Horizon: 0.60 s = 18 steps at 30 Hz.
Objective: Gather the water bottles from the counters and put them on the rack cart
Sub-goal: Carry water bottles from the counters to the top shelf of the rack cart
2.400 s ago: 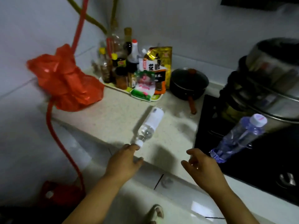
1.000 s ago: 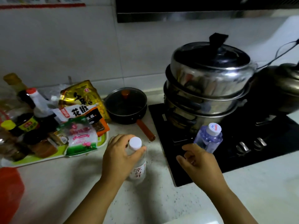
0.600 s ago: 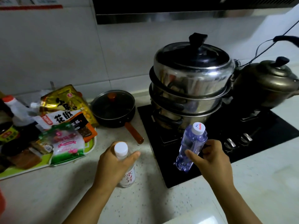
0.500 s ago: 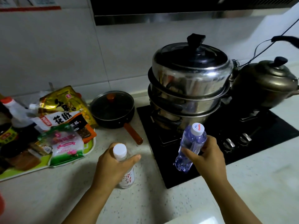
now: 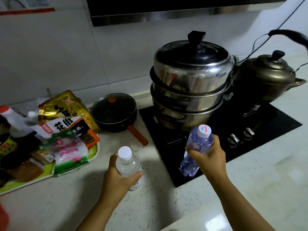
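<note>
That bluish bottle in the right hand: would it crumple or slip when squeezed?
The bluish bottle looks thin-walled and ribbed, so it probably gives a little under the right hand. It appears full, so likely fairly firm and heavy for its size. The ribs should help against slipping.

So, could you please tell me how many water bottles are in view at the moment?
2. A clear bottle is in the left hand over the counter, and a bluish bottle is in the right hand above the stovetop's front edge. Others may lie out of frame.

One head-worn camera is looking forward and down, close over the worktop (image 5: 250, 180), with the hob (image 5: 266, 130) lying just beyond the hands (image 5: 208, 157).
</note>
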Each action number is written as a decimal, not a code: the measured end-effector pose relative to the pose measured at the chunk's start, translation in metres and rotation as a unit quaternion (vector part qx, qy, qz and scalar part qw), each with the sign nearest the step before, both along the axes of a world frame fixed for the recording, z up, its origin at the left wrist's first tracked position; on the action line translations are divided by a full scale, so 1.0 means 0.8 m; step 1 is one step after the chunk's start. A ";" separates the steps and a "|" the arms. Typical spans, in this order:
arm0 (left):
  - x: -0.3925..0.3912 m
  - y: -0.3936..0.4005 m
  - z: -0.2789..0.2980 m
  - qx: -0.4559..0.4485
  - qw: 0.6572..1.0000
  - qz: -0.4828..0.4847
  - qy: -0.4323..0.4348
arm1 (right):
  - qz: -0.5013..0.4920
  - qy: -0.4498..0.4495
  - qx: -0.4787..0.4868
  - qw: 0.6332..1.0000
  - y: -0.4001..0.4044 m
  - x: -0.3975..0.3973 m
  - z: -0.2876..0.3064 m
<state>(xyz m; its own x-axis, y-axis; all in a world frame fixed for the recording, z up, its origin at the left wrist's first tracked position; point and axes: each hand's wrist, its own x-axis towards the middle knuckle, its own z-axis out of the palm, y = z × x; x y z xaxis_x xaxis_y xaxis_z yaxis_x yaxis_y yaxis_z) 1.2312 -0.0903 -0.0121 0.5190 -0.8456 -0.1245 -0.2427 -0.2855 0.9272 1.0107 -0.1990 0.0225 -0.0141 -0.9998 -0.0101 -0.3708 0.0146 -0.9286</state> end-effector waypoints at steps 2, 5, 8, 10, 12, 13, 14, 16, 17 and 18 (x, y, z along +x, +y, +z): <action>0.000 -0.003 -0.001 -0.001 1.000 -0.021 -0.003 | -0.006 -0.012 -0.008 1.000 0.011 -0.007 0.002; -0.010 -0.012 0.012 0.002 0.998 -0.060 -0.019 | -0.017 -0.031 -0.026 0.999 0.025 -0.025 0.003; -0.039 -0.024 0.030 0.004 0.994 -0.105 -0.006 | -0.031 -0.070 -0.029 0.997 0.032 -0.052 0.009; -0.061 -0.032 0.037 0.000 0.991 -0.134 -0.008 | -0.039 -0.079 -0.034 0.996 0.034 -0.070 0.014; -0.099 -0.045 0.045 -0.009 0.984 -0.177 -0.021 | -0.053 -0.078 -0.044 0.995 0.035 -0.100 0.019; -0.121 -0.053 0.048 -0.014 0.979 -0.201 -0.029 | -0.061 -0.071 -0.047 0.994 0.035 -0.119 0.021; -0.144 -0.060 0.051 -0.015 0.975 -0.221 -0.033 | -0.070 -0.065 -0.051 0.994 0.035 -0.139 0.022; -0.195 -0.077 0.057 -0.005 0.969 -0.244 -0.028 | -0.081 -0.059 -0.057 0.993 0.034 -0.184 0.023; -0.217 -0.084 0.057 -0.001 0.968 -0.249 -0.025 | -0.082 -0.058 -0.056 0.993 0.033 -0.204 0.022; -0.244 -0.093 0.056 0.001 0.966 -0.258 -0.025 | -0.084 -0.056 -0.051 0.994 0.032 -0.231 0.020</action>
